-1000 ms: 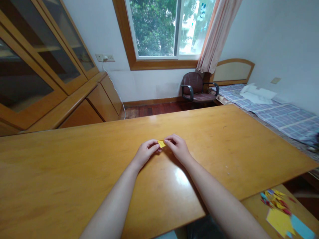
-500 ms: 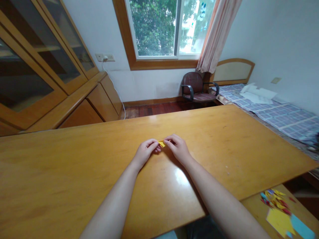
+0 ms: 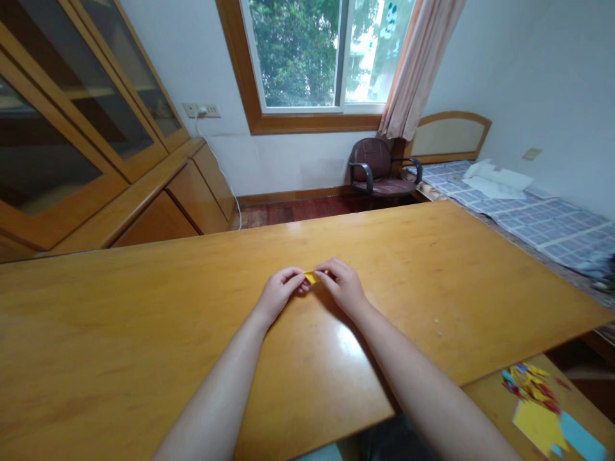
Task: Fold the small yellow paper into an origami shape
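Note:
A small yellow piece of paper (image 3: pixel 312 277) sits between my two hands at the middle of the wooden table (image 3: pixel 144 307). My left hand (image 3: pixel 280 293) pinches its left end with curled fingers. My right hand (image 3: pixel 343 283) pinches its right end, its fingers closed over the paper. Most of the paper is hidden by my fingertips. Both forearms stretch from the near edge of the table.
At the lower right, a lower surface holds yellow and blue paper sheets (image 3: pixel 542 426) and a pile of small coloured paper pieces (image 3: pixel 528 384). Beyond the table stand a dark chair (image 3: pixel 377 169), a bed (image 3: pixel 533 214) on the right and wooden cabinets (image 3: pixel 96 153) on the left.
The yellow paper shows less than a second ago, as my fingers have closed further over it. My hands have stayed in the same spot.

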### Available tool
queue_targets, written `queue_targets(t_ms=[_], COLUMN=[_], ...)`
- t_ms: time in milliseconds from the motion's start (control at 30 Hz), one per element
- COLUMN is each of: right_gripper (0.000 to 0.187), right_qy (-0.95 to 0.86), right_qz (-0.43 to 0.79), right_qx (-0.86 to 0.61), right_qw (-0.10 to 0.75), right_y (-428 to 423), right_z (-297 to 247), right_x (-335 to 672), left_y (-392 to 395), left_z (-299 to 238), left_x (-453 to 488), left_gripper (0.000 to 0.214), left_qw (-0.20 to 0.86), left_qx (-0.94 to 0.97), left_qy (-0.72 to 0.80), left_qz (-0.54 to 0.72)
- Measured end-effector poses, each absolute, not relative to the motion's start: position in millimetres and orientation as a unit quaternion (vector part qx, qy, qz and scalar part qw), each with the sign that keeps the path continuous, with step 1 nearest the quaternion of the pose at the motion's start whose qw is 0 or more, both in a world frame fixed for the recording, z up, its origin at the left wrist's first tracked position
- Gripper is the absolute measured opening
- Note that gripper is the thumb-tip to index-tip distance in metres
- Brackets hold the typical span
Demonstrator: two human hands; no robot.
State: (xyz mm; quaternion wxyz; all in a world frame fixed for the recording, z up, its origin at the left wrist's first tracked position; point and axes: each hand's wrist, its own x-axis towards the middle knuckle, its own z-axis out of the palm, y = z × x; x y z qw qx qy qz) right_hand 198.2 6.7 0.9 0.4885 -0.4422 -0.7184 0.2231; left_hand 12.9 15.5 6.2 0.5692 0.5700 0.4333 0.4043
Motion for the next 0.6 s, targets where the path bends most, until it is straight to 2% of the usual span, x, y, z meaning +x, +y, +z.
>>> queue_targets(t_ms=[600], right_gripper=[0.011], right_qy=[-0.717], right_qz=[0.22], right_qx=[-0.44], right_qw=[0.493], right_y=[6.5], right_z=[-0.2], right_x=[198.2], left_y=[15.2], left_z=[7.7], left_x=[13.6], left_gripper=[0.025], left_qw=[0.579], left_qx=[0.559], left_qy=[0.431], left_qz=[0.408])
